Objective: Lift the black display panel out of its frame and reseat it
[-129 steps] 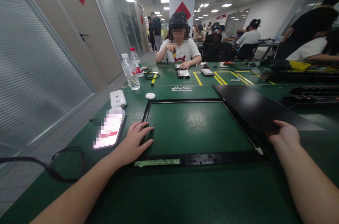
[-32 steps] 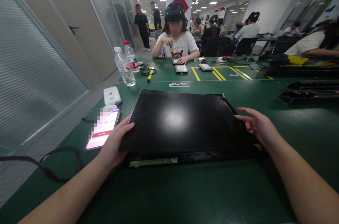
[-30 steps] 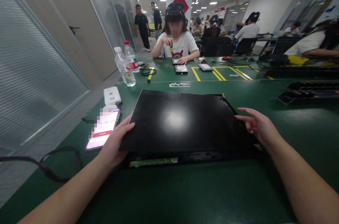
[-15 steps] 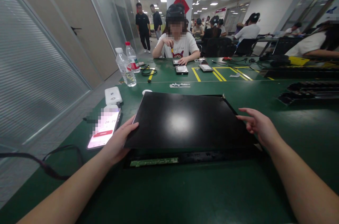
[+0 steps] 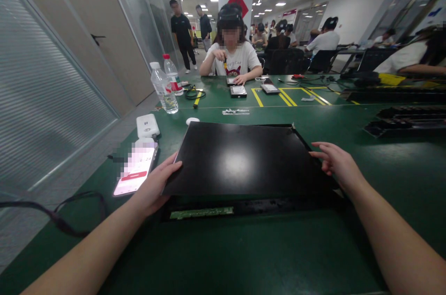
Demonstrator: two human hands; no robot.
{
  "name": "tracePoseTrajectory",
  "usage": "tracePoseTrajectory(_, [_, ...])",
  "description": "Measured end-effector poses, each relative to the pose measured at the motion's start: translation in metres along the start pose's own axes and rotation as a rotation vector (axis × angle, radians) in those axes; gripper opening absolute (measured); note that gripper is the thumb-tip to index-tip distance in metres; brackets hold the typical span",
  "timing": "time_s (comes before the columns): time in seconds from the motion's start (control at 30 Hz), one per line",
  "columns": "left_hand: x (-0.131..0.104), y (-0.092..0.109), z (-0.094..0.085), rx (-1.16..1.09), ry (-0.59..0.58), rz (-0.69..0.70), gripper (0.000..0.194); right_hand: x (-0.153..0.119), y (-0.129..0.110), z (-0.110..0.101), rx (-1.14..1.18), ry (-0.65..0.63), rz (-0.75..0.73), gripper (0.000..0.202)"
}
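A glossy black screen panel (image 5: 209,160) lies in front of me, its left side raised over a black frame (image 5: 289,206). My left hand (image 5: 158,183) grips the panel's left edge, thumb on top and the other fingers underneath, partly hidden. At the right edge is my right hand (image 5: 336,162), fingers stretched out and apart, close to the panel's side; whether a fingertip touches it I cannot tell. A green circuit board strip (image 5: 202,213) shows in the frame along its near side.
Left of the panel lie a lit phone (image 5: 137,169) and a white device (image 5: 147,126). Two water bottles (image 5: 164,89) stand behind them. Across the table a person handles a screwdriver (image 5: 225,63) near hard drives (image 5: 238,91). Long black parts (image 5: 407,121) lie at right.
The view has shifted very slightly. Both hands and the black panel keep nearly the same places.
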State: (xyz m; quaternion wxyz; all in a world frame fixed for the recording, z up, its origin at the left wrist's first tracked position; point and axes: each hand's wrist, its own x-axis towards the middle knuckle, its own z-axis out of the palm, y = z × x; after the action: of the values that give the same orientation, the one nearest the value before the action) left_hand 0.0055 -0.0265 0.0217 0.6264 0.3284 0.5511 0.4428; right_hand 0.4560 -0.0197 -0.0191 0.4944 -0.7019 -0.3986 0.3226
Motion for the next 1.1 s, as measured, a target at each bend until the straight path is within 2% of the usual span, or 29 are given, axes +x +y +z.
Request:
tracePoseTrajectory(0.23, [0.000,0.002,0.000,0.004,-0.012,-0.009,0.061,-0.004,-0.004,0.000,-0.065,0.004,-0.027,0.049])
tracePoseTrajectory(0.6, [0.003,-0.003,-0.003,-0.039,-0.062,0.029,0.065,-0.009,-0.010,0.000,-0.168,-0.009,-0.030,0.040])
tracePoseTrajectory(0.83, [0.004,-0.003,-0.003,-0.036,-0.014,0.051,0.063,-0.009,-0.012,0.000,-0.234,-0.010,-0.005,0.038])
tracePoseTrajectory(1.0, [0.005,-0.005,-0.003,-0.065,-0.015,0.057,0.075,-0.006,-0.008,-0.001,-0.268,-0.006,-0.046,0.034])
tracePoseTrajectory(1.1, [0.005,-0.006,-0.003,-0.074,-0.011,0.070,0.069,-0.003,-0.002,-0.004,-0.281,-0.016,-0.092,0.033])
